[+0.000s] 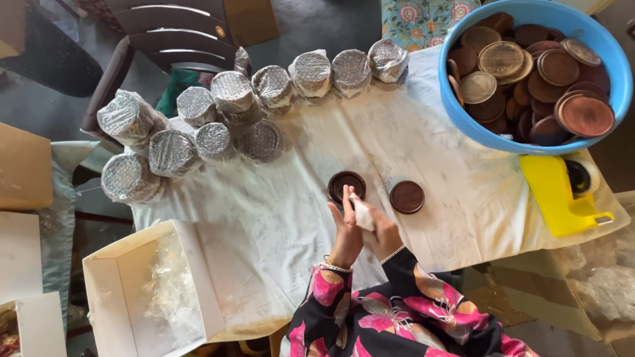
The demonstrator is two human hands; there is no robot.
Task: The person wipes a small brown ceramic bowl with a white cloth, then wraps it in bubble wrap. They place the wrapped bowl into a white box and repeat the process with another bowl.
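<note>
Both hands are bunched together here: the left hand (345, 233) and right hand (382, 235) have their fingers (346, 201) pinched shut on a small white piece (362, 213), paper or thin wrap by the look of it. Probably weighs nothing, limp and crinkly, easy to tear, so the edges where the fingertips already sit seem like the place to hold it.

Just past the fingertips sits a dark brown round dish (346, 184) on the white cloth, and a second brown disc (407, 196) lies just to the right of the fingers, apart from the first. Those look stiff and hard, likely best gripped by the rim.

Further out beyond the fingers there's a cluster of foil-wrapped round bundles (218, 119). Up right, a blue tub (618, 63) full of brown and brassy discs, with a yellow tape dispenser (559, 195) below it. Down left of the hands, an open white box (109, 294) with clear plastic inside.

Hard to tell what the white piece really is; the hands cover most of it. The table (423, 132) itself is hidden under the cloth, and the tub is cut off at the frame edge.
</note>
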